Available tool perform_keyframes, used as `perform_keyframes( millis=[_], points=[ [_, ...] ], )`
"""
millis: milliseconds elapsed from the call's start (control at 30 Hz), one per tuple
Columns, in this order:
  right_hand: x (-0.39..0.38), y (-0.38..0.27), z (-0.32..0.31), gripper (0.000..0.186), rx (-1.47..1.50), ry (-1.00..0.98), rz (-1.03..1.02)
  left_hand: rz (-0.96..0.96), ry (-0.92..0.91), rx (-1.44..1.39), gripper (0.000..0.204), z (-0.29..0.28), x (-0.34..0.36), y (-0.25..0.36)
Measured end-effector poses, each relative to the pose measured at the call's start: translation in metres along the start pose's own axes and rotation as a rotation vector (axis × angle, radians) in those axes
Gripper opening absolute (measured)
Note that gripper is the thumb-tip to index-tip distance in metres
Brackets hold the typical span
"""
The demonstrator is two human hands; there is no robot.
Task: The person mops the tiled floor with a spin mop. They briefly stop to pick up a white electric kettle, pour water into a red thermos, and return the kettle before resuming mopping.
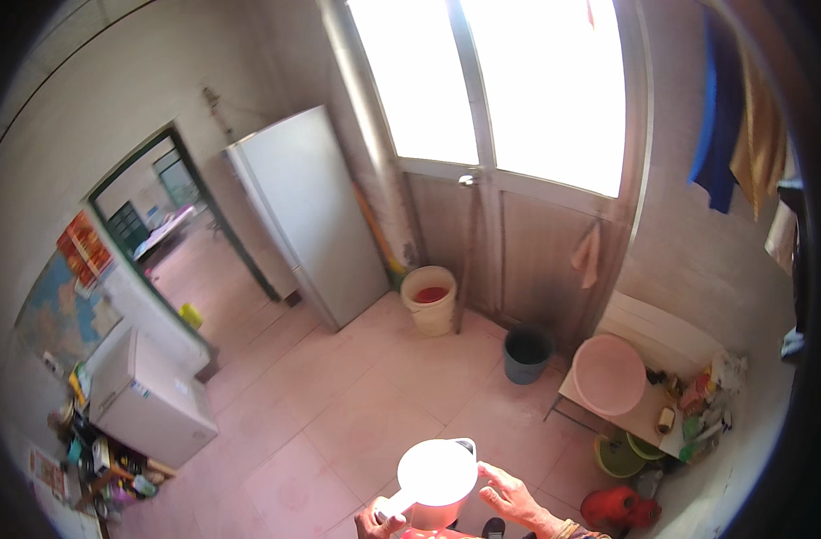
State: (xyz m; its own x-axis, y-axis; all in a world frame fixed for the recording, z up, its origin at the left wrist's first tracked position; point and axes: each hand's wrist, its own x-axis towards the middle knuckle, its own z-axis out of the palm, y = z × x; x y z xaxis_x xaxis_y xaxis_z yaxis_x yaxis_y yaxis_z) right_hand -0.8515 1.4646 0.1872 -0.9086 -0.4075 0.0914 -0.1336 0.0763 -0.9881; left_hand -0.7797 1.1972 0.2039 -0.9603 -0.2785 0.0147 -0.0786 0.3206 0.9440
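At the lower middle, my left hand (375, 519) is closed around the stubby handle of a round, white, jug-like vessel (436, 474). Strong light washes out its top, so whether it is lidded or open cannot be made out. A small dark part shows at its far right rim, and its lower side looks pinkish. My right hand (511, 499) is held just right of the vessel, fingers stretched out and nothing in them. Whether its fingertips touch the vessel's side is unclear. Below it, part of a dark shoe (493, 527) shows at the lower edge.
A cream bucket (429, 316) and a dark bucket (525, 355) stand before the double door (500, 234). On the right, a low table (666, 438) bears a pink basin (608, 373) and bottles. Left are a tall fridge (307, 216), a doorway and a white chest (150, 409).
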Motion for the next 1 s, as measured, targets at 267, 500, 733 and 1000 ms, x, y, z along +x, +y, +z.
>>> perform_keyframes(
  millis=[267,500,733,1000],
  points=[
    [0.062,-0.049,0.145,0.068,-0.162,-0.396,-0.057,-0.172,0.315,-0.320,0.061,-0.121,-0.055,-0.068],
    [0.140,-0.073,0.346,0.066,-0.110,-0.701,-0.203,-0.103,0.624,-0.308,0.056,-0.272,-0.087,-0.100],
    [0.157,-0.071,0.528,0.077,-0.210,-0.979,-0.377,-0.108,1.035,-0.132,0.046,-0.407,-0.149,-0.143],
    [0.225,-0.050,0.627,0.069,-0.306,-1.110,-0.406,-0.166,1.432,-0.307,0.038,-0.484,-0.155,-0.183]
  ],
)
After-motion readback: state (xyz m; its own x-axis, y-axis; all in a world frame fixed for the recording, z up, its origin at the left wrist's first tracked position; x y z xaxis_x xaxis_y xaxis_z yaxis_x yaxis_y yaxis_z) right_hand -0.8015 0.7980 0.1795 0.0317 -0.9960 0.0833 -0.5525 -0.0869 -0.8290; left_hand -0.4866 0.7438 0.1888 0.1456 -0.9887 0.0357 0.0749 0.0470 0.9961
